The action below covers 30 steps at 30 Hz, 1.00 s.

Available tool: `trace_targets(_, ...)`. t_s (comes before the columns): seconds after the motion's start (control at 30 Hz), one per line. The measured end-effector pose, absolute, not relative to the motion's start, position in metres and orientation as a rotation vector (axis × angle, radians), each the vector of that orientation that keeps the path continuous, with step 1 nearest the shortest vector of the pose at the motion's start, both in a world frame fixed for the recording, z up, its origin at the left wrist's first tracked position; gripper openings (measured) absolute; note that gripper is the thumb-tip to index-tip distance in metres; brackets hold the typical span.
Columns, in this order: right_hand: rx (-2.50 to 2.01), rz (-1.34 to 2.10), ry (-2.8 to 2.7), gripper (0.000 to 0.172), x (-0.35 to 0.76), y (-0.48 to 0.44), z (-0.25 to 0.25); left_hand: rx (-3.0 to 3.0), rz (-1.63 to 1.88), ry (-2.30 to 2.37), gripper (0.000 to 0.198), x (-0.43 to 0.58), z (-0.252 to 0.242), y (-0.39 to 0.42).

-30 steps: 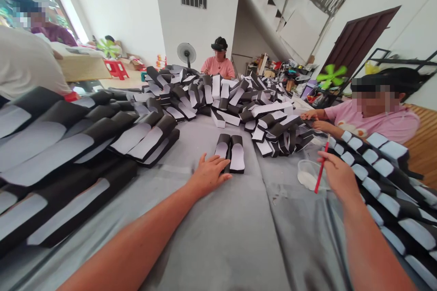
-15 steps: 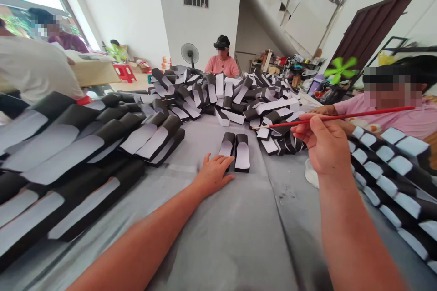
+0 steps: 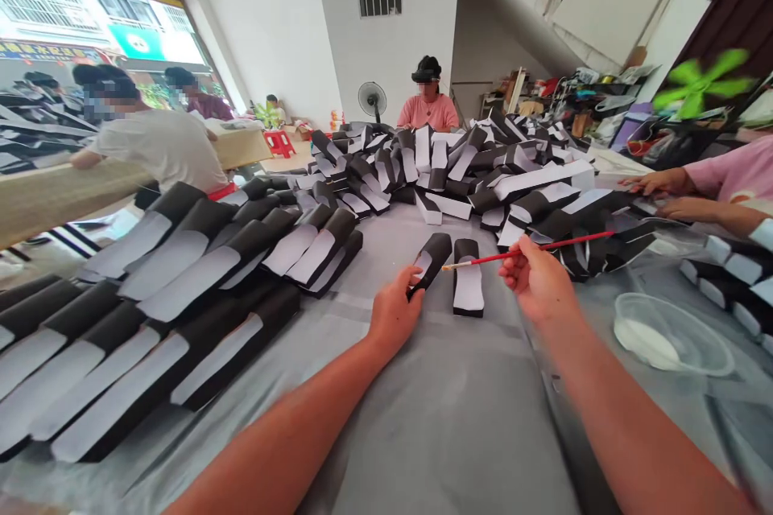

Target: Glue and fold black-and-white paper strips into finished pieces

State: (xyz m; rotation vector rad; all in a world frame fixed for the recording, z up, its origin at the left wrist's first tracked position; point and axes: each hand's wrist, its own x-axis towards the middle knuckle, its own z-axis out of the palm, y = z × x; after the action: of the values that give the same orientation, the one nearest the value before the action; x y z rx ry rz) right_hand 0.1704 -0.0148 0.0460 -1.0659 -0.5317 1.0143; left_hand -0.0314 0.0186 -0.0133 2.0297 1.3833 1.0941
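Observation:
My left hand (image 3: 395, 311) is closed round the near end of a black foam piece with a white face (image 3: 431, 260), tilting it up off the grey cloth. Beside it a second black and white piece (image 3: 468, 286) lies flat. My right hand (image 3: 536, 280) pinches a thin red brush (image 3: 525, 251), its pale tip pointing left at the lifted piece. A clear plastic bowl (image 3: 670, 334) holding white paste sits on the cloth to the right of my right arm.
Rows of black and white foam pieces (image 3: 181, 290) lie overlapped on the left, and a big heap (image 3: 459, 169) fills the table's far end. People sit at the far end, the right side and the left. The grey cloth (image 3: 435, 418) covers the table.
My left hand has gripped the left foam piece and tipped it up. My right hand has come down and left, bringing the brush tip to that piece. The view has shifted right.

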Motion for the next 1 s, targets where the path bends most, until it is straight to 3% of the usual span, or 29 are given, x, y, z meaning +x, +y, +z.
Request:
trace_targets(0.3,-1.031,1.146,-0.46,0.04,0.162,-0.007,0.025,1.698,1.274,1.039,0.043,-0.025,-0.015,0.011)
trace_targets(0.57,-1.091,0.972,-0.484,0.032,0.162,-0.007,0.025,1.751,1.256,0.976,0.042,-0.022,-0.017,0.01)
trace_targets(0.77,-1.102,0.987,-0.492,0.018,0.165,-0.006,0.026,1.745,1.246,0.964,0.036,-0.022,-0.018,0.011)
trace_targets(1.0,-1.057,1.004,-0.538,0.004,0.162,-0.008,0.028,1.702,1.268,0.977,0.046,-0.021,-0.018,0.01)
